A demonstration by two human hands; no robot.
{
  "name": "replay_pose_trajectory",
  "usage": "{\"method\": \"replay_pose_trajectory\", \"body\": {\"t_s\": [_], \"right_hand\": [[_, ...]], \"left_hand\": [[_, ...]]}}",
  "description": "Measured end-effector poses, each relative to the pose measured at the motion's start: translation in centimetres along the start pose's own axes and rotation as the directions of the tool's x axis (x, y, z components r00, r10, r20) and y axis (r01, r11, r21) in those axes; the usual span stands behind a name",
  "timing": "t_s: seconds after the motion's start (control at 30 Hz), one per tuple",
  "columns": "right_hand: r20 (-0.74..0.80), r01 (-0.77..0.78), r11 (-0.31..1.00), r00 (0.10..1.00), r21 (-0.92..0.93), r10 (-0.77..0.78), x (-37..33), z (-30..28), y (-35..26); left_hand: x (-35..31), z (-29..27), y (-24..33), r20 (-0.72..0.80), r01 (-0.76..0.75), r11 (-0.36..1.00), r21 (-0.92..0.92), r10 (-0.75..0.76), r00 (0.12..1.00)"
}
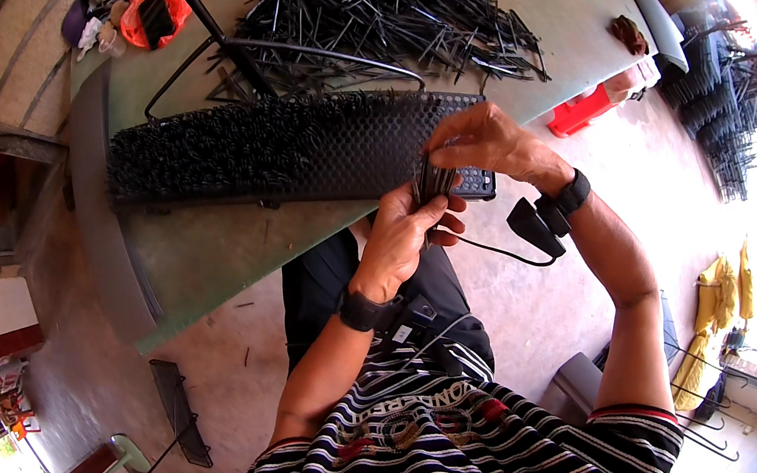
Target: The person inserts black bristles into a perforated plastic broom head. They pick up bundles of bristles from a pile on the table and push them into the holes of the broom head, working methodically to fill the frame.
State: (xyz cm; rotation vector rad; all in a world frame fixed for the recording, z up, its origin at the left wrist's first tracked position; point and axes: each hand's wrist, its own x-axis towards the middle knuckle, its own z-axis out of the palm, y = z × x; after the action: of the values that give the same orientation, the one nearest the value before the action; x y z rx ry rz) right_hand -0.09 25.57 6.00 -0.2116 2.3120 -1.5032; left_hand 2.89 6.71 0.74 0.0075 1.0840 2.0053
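My left hand point(397, 244) is closed round a small bundle of thin black bristle strips point(435, 184), held upright. Above it, my right hand point(495, 144) pinches with thumb and fingers at the bundle's top end; the exact strip between the fingertips is hidden. Both hands are over the right end of a long black broom head point(382, 144) lying on the table. Dense bristles point(225, 150) fill its left and middle part, while the right part shows bare rows of holes. A dark pole and bent wire brace point(222, 37) join its far side.
A large heap of loose black strips point(383, 12) lies on the greenish table point(229, 253) beyond the broom head. An orange bag with a phone point(157, 13) sits far left. Stacked black pieces point(717, 101) and a red stool point(583, 111) stand right; another broom head point(181, 413) lies on the floor.
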Motion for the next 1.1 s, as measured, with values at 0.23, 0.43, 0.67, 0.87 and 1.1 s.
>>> {"method": "replay_pose_trajectory", "body": {"t_s": [0.23,0.43,0.67,0.87,1.1], "right_hand": [[-0.478,0.192,0.933,0.878,0.303,-0.026,-0.3,-0.8,1.1],[-0.728,0.219,0.976,0.670,0.011,-0.142,0.6,-2.0,2.4],[-0.723,0.217,0.933,0.590,-0.285,-0.358,1.7,-0.9,3.6],[-0.495,0.232,0.779,0.659,-0.583,-0.566,2.5,-1.7,4.9],[-0.374,0.082,0.790,0.848,-0.607,-0.375,1.1,-0.5,0.4]], "left_hand": [[0.3,-0.4,-1.4,-0.042,0.027,0.998,0.060,-0.024,0.999],[0.0,-0.4,-1.3,-0.108,0.044,0.999,-0.002,-0.044,0.993],[0.4,-0.3,-0.7,-0.144,0.019,0.999,-0.047,-0.026,0.989],[0.6,-0.3,-0.4,-0.170,0.022,0.999,-0.039,-0.028,0.985],[1.1,-0.3,-1.0,-0.183,-0.010,0.996,0.088,0.026,0.983]]}}
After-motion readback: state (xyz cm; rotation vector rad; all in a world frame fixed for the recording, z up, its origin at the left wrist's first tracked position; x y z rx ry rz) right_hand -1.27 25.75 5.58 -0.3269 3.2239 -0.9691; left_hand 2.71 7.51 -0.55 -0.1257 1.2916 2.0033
